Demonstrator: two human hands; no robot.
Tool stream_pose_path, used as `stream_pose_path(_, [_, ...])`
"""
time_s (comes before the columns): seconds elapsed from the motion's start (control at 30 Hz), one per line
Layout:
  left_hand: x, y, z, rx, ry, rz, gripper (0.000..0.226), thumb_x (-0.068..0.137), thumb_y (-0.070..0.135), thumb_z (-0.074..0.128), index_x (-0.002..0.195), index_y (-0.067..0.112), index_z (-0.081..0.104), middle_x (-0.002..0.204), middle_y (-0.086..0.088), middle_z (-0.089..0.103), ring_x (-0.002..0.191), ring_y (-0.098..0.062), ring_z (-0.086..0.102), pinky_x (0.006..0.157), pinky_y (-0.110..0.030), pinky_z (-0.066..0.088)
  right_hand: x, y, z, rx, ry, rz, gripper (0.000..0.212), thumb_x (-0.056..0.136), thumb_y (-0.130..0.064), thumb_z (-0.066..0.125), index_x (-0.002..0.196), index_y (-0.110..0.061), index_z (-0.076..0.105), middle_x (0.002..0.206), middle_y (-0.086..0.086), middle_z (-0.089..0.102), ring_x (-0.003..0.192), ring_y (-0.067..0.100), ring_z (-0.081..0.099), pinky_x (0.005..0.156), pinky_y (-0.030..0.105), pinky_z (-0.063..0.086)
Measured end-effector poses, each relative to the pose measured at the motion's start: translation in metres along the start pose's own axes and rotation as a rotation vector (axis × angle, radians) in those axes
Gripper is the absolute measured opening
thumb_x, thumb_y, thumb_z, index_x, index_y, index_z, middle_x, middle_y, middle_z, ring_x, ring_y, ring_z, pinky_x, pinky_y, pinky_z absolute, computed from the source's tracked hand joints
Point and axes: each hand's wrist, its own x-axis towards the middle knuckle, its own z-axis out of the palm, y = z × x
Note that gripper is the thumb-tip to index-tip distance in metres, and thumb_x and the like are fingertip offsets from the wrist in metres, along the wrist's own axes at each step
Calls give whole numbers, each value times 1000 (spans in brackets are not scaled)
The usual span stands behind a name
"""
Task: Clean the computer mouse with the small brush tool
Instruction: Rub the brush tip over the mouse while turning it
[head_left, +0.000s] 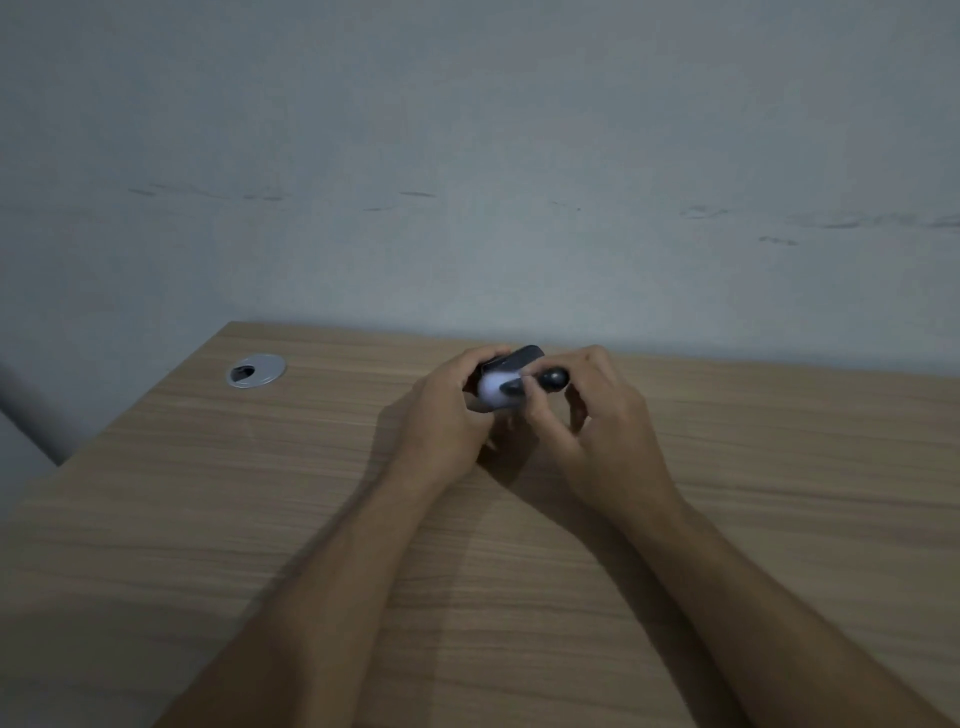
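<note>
My left hand (447, 415) grips a dark computer mouse (524, 357), held tilted just above the wooden desk (260, 519) near its far edge. Most of the mouse is hidden by my fingers. My right hand (597, 410) pinches a small brush tool with a dark rounded handle (555, 378). Its pale bristle head (493, 391) lies against the mouse's near side. The two hands touch around the mouse.
A round silver cable grommet (256, 370) is set in the desk at the far left. A grey wall (467, 182) rises right behind the desk's far edge. The desk's left edge runs diagonally, with a drop beyond it.
</note>
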Motion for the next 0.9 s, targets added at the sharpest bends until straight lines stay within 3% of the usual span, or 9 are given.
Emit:
stream_pose_path(0.07, [0,0,-1,13,27,47,61,76,13,94,132,29,77,119,17,81,111,-6,78,98,-28,62,2,10,-3,-22,60,91,12,103,-20,76,112,-14,78,100,-4,61,74,-12,52,75,5,37])
stream_pose_path(0.2, [-2,4,-1,3,29,93,56,77,25,99,128,33,77,110,23,81,102,4,76,92,-23,61,3,22,-12,-35,119,221,17,104,-29,71,115,-19,78,103,-2,65,75,4,60,72,24,47])
stream_pose_path(0.3, [-3,8,0,49,16,97,56,76,22,99,127,30,78,104,25,77,96,6,73,89,-18,60,3,9,-13,32,113,129,17,106,-26,70,120,-17,76,108,-1,67,76,8,62,72,17,47])
stream_pose_path(0.43, [-2,3,1,69,2,93,46,78,5,92,110,34,79,114,11,83,107,-10,78,95,-41,64,1,-3,-6,-1,31,-2,19,104,-13,73,123,-10,75,109,1,63,81,-13,56,80,4,41])
stream_pose_path(0.57, [-4,8,-3,75,25,94,52,82,15,92,131,23,78,120,7,81,111,-13,76,96,-38,64,1,2,-5,-16,-5,-22,13,98,-6,77,110,-8,77,104,1,63,84,-21,55,80,-1,38])
stream_pose_path(0.63, [-4,9,-4,75,25,90,48,87,22,91,133,24,76,118,9,80,107,-11,75,92,-34,64,0,4,-5,-22,-29,-21,10,96,-6,77,106,-9,77,102,2,65,81,-20,55,79,-1,38])
stream_pose_path(0.73, [-3,7,-4,81,20,86,57,82,15,92,135,26,74,116,12,81,103,-7,76,90,-33,64,1,8,-5,-39,-1,24,8,100,-14,74,107,-11,77,102,0,65,80,-15,56,78,1,38])
stream_pose_path(0.87, [-1,6,-8,-124,-9,16,58,85,20,94,138,29,72,122,13,83,111,-4,78,97,-27,63,3,24,-8,-45,93,172,16,106,-28,69,109,-15,78,99,3,66,73,6,59,71,17,43])
stream_pose_path(0.9, [-1,6,-8,-178,-29,-1,58,86,21,94,139,28,71,124,12,82,115,-5,78,101,-28,62,3,28,-9,-50,103,217,16,106,-28,69,111,-16,78,100,4,66,77,9,61,72,15,44])
